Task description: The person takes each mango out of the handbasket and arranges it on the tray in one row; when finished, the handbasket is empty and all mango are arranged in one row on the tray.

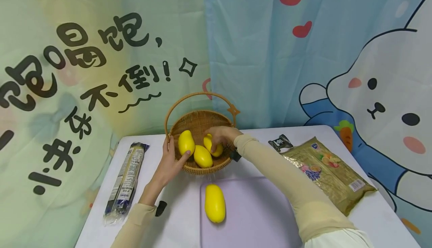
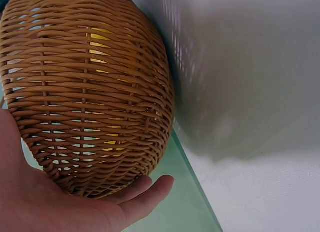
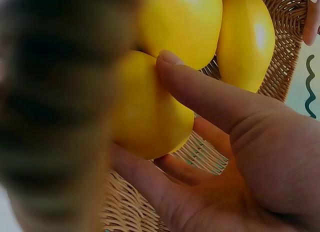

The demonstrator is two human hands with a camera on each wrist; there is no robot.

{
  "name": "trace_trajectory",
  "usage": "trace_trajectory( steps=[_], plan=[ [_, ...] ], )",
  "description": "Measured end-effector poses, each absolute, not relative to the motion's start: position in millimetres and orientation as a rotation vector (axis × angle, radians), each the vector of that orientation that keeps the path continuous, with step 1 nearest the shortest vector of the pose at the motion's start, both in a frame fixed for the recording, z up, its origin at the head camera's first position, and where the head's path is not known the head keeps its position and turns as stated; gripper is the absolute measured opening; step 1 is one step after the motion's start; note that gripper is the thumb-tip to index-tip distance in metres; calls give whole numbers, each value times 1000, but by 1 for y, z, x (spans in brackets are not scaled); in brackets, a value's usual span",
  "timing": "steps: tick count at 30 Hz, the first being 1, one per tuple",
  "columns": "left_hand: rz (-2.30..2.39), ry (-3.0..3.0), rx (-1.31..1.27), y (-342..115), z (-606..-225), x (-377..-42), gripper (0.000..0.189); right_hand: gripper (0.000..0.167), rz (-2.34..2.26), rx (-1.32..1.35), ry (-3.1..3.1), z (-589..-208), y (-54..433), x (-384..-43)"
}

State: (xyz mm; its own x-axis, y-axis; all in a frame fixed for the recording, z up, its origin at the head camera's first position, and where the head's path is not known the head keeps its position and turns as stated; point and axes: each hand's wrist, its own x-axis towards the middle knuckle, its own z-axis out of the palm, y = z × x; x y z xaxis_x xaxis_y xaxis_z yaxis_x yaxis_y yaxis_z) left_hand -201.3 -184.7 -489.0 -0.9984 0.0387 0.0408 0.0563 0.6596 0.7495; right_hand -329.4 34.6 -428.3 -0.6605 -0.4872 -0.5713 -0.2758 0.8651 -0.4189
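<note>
Left hand (image 1: 171, 165) grips a brown wicker basket (image 1: 199, 121) near the white surface's (image 1: 179, 218) far edge; right hand (image 1: 222, 137) clasps an oval yellow mango (image 3: 150, 112), apparently placing or lifting; next needs steadiness.

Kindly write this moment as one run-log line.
Left hand: holds wicker basket | Right hand: grips yellow fruit inside basket | Lilac tray: another fruit

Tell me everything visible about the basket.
The basket is round, brown and woven, apparently wicker, with an arched handle carrying a star-shaped ornament near its right end. Gaps show between the strands. It is near the far edge of the table, mouth toward the head camera, holding at least three yellow fruits. The left hand grips its left side; the right hand reaches inside.
</note>
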Motion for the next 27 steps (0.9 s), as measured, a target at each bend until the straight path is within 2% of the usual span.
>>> trace_trajectory(
  steps=[8, 19, 27],
  plan=[
    [-1287, -2851, -84, -182, -487, -201, 104, 82, -383, -562, 2341, -423, 39, -329],
    [-1316, -2865, -82, -184, -486, -199, 105, 82, -563, -636, 2335, -396, 51, -324],
    [-1306, -2868, -93, -186, -487, -200, 105, 86, -509, -716, 2431, -379, 56, -311]
  ],
)
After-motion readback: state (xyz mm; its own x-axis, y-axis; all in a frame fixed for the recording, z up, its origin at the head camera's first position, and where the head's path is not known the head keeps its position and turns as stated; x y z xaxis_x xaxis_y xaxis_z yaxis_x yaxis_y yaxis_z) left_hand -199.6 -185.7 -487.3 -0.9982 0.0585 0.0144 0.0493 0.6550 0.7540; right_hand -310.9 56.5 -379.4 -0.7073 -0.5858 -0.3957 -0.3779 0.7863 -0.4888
